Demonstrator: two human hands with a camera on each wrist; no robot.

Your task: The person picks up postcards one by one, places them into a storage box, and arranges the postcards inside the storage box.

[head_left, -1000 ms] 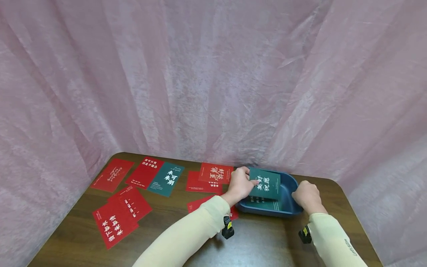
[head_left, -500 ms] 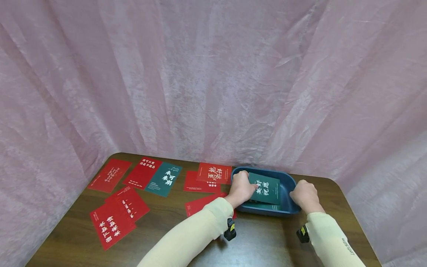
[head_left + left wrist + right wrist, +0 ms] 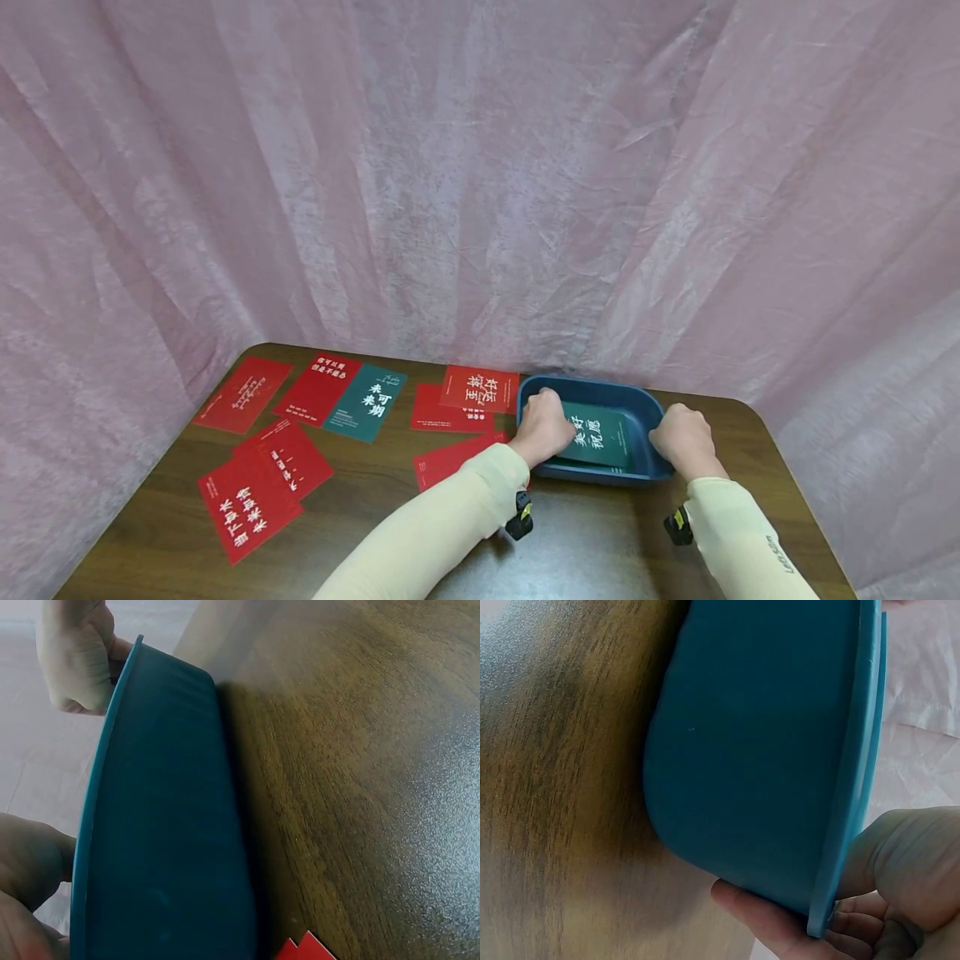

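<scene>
A dark blue plastic bin (image 3: 651, 433) stands at the right of the table. My right hand (image 3: 684, 440) grips its right end; the right wrist view shows the bin wall (image 3: 757, 735) between a finger outside and the thumb over the rim. My left hand (image 3: 543, 429) reaches in over the left part of the bin and holds a green card (image 3: 600, 437) with white characters by its left edge, low inside. Another green card shows beneath it. In the left wrist view the bin's side (image 3: 161, 802) hides the left fingertips and the cards.
Red cards (image 3: 480, 387) lie just left of the bin, one partly under the left forearm. Farther left are a green card (image 3: 365, 402) and several more red cards (image 3: 251, 512), some overlapping. A pink curtain (image 3: 450, 183) hangs behind the wooden table (image 3: 585, 542).
The left hand has lowered the green card from above the rim into the bin, covering most of the card beneath. The right hand stays on the bin's end. The view has shifted slightly.
</scene>
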